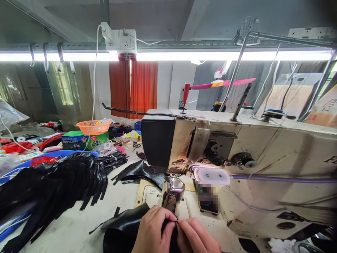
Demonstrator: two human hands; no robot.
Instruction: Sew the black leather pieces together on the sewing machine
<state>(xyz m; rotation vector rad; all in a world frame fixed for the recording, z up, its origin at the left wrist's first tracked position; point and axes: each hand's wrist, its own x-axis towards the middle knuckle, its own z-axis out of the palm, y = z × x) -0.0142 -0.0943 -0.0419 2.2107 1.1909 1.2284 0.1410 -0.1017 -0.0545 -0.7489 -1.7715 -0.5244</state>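
At the bottom centre, my left hand pinches the edge of a black leather-like piece between thumb and fingers. Close against it, my right hand has its fingers closed on the same edge, partly hidden by the frame's lower border. The piece curls to the left of my hands, with thin strips at its far end. Just beyond my fingertips stands the metal post of a sewing machine. A second black piece lies flat behind the post.
A heap of black strip-ended pieces covers the table's left side, partly over a blue basket. An orange colander rests on a green box. Right of the post are a lamp and a blurred phone-like object.
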